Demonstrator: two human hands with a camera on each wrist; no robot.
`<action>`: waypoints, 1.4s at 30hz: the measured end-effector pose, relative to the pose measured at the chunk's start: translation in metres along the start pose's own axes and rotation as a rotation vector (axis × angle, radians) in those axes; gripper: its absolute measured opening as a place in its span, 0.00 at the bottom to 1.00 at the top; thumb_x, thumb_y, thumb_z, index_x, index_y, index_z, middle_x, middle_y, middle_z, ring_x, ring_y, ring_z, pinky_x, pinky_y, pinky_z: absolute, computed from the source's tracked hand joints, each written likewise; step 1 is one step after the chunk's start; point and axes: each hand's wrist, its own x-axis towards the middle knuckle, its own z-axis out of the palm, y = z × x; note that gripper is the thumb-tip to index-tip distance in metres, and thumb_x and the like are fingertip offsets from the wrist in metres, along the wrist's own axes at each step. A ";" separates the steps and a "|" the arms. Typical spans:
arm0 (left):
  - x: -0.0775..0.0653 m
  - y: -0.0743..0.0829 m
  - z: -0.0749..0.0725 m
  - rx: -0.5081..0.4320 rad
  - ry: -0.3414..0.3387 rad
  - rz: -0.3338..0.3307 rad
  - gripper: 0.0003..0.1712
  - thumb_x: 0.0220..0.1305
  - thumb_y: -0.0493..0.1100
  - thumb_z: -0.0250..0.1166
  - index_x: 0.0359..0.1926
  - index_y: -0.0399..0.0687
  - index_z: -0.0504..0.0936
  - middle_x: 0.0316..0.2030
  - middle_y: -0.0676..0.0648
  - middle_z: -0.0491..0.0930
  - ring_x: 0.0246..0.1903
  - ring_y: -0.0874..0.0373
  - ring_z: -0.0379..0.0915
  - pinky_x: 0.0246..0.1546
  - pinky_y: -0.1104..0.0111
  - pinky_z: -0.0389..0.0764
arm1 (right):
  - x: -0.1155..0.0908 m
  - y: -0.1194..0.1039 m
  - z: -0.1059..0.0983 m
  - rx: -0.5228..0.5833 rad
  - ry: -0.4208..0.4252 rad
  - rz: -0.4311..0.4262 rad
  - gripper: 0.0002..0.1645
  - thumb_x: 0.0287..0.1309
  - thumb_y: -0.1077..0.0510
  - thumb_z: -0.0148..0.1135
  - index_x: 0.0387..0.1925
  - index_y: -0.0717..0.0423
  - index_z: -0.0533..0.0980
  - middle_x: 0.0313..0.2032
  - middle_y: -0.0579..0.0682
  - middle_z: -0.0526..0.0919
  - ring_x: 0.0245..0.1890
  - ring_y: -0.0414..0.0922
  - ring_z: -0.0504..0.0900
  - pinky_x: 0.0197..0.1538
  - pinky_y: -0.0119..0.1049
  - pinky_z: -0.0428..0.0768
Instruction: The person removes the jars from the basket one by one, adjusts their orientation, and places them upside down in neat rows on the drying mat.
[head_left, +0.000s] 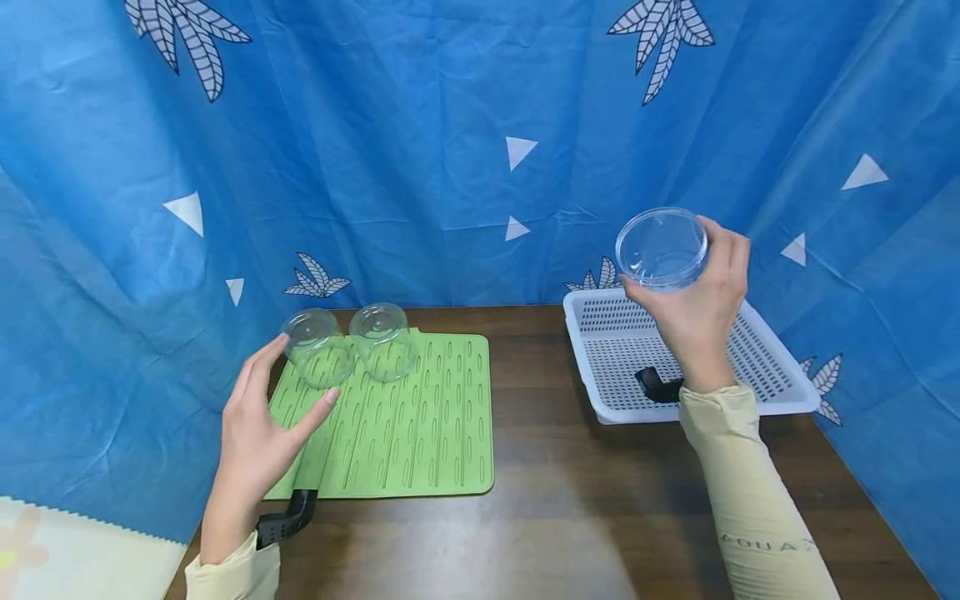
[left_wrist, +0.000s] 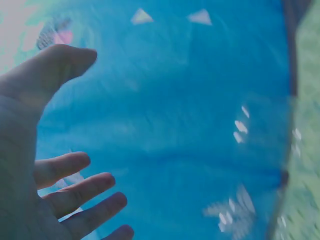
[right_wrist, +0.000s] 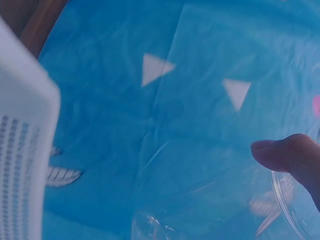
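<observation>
My right hand (head_left: 701, 304) grips a clear plastic cup (head_left: 662, 250) by its side, tilted with its wide rim toward me, above the white basket. In the right wrist view the thumb (right_wrist: 285, 155) lies over the cup's rim (right_wrist: 286, 200). On the green ridged mat (head_left: 450, 417) stand two more clear cups, a left one (head_left: 318, 350) and a right one (head_left: 384, 346), both upside down. My left hand (head_left: 258, 442) is beside the left cup, thumb and fingers spread apart. The left wrist view shows nothing between those fingers (left_wrist: 80, 195).
A white perforated basket (head_left: 581, 367) stands at the right of the brown wooden table (head_left: 540, 483). Blue curtain (head_left: 450, 167) with leaf and triangle prints hangs behind and at both sides. Black wrist-camera mounts (head_left: 288, 521) sit at both wrists.
</observation>
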 end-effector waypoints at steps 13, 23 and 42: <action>0.050 0.051 0.008 -0.145 -0.062 0.171 0.60 0.40 0.49 0.84 0.75 0.64 0.63 0.70 0.56 0.65 0.69 0.57 0.59 0.62 0.45 0.66 | -0.012 -0.068 0.009 -0.038 -0.018 -0.291 0.60 0.31 0.41 0.85 0.70 0.46 0.68 0.59 0.57 0.69 0.64 0.49 0.63 0.60 0.56 0.62; 0.077 0.087 0.015 -0.186 -0.115 0.273 0.62 0.40 0.52 0.84 0.75 0.69 0.60 0.71 0.60 0.63 0.67 0.57 0.61 0.63 0.50 0.68 | -0.019 -0.109 0.023 -0.016 -0.004 -0.455 0.61 0.28 0.43 0.86 0.69 0.47 0.69 0.57 0.59 0.70 0.60 0.54 0.67 0.58 0.54 0.60; 0.094 0.175 0.022 -0.434 -0.237 0.461 0.60 0.38 0.37 0.85 0.73 0.41 0.63 0.70 0.49 0.65 0.67 0.52 0.64 0.65 0.53 0.68 | -0.045 -0.169 0.030 -0.053 0.052 -0.714 0.52 0.35 0.46 0.82 0.66 0.48 0.71 0.53 0.59 0.73 0.55 0.59 0.70 0.57 0.60 0.60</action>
